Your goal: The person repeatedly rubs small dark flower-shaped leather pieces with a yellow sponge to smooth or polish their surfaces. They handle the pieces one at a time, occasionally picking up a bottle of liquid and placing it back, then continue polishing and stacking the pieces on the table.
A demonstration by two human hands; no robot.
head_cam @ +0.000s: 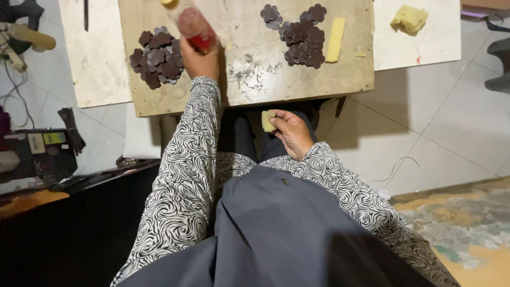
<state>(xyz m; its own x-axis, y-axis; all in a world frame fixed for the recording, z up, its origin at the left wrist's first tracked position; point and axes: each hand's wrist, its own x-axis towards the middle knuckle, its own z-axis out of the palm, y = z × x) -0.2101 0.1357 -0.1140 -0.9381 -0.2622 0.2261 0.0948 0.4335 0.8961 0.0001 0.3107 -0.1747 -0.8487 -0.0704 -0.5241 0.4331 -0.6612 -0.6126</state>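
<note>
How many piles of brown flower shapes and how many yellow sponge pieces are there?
Piles of brown flower shapes: 2, left pile and right pile
Yellow sponge pieces: 3, strip, lump, and piece in right hand
Total: 5

The red-tipped bottle (pixel 195 27) in the left hand (pixel 199 59) is smeared by motion, so its upper end and outline cannot be made out. A small yellow piece (pixel 168 2) at the top edge of the wooden board (pixel 255 79) is cut off by the frame. The right hand (pixel 291 133) covers most of the pale yellow block (pixel 267 121), leaving one corner showing. At the far left, the tangle of tools and wires (pixel 13 50) runs out of the picture.
</note>
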